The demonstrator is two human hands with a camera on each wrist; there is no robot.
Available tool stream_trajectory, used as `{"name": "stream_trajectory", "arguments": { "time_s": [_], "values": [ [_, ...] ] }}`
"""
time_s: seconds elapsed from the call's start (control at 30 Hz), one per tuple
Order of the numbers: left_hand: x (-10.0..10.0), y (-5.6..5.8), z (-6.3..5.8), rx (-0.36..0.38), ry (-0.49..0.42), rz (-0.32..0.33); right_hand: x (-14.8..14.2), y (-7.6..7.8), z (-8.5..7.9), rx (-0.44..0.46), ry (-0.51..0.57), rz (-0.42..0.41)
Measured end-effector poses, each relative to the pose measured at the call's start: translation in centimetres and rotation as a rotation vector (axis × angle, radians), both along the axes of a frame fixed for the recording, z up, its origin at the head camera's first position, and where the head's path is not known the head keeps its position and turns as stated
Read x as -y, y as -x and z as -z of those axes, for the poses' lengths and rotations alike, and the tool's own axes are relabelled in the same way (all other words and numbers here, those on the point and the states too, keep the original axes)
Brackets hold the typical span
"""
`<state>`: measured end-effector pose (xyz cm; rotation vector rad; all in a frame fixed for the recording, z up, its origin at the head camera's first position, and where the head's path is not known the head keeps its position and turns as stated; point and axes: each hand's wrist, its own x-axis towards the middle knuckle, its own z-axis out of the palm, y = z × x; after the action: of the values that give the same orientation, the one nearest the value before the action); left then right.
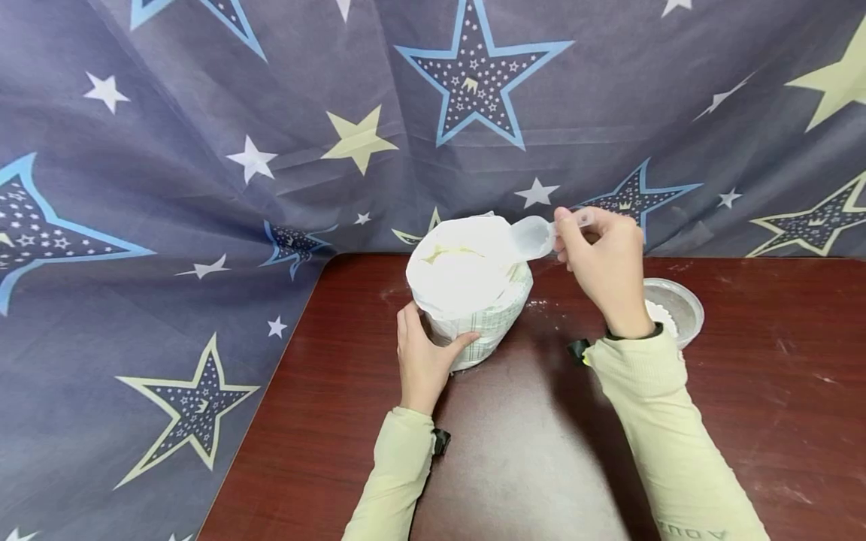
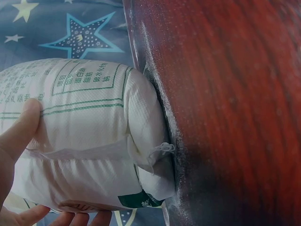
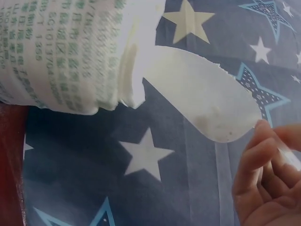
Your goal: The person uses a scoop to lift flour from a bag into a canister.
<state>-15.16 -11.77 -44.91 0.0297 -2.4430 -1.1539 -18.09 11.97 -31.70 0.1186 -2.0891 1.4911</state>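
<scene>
A white flour bag with green print stands on the table, its top gaping and white powder inside. My left hand grips its near left side, thumb on one face and fingers curled round the other. With thumb and fingers, my right hand pinches the handle of a translucent plastic scoop. That scoop is at the right rim of the bag, its front end overlapping the opening. In the right wrist view, the scoop's smooth outer side shows and its front end is hidden at the bag's mouth.
A round bowl holding white powder stands on the right, partly hidden behind my right wrist. White dust marks the reddish-brown table. A grey star-patterned cloth hangs along the back and left edges.
</scene>
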Motion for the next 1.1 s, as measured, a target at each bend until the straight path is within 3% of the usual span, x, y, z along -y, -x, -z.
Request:
{"name": "stream_trajectory", "arguments": {
  "time_s": [0.3, 0.53, 1.1],
  "values": [
    [0.0, 0.0, 0.1, 0.002, 0.002, -0.003, 0.9, 0.3, 0.3, -0.001, -0.231, 0.026],
    [-0.2, 0.0, 0.0, 0.005, -0.002, 0.003, 1.1, 0.7, 0.0, 0.017, -0.311, 0.007],
    [-0.2, 0.1, -0.1, 0.015, -0.004, 0.001, 1.7, 2.9, 2.0, 0.196, -0.206, -0.188]
  ]
}}
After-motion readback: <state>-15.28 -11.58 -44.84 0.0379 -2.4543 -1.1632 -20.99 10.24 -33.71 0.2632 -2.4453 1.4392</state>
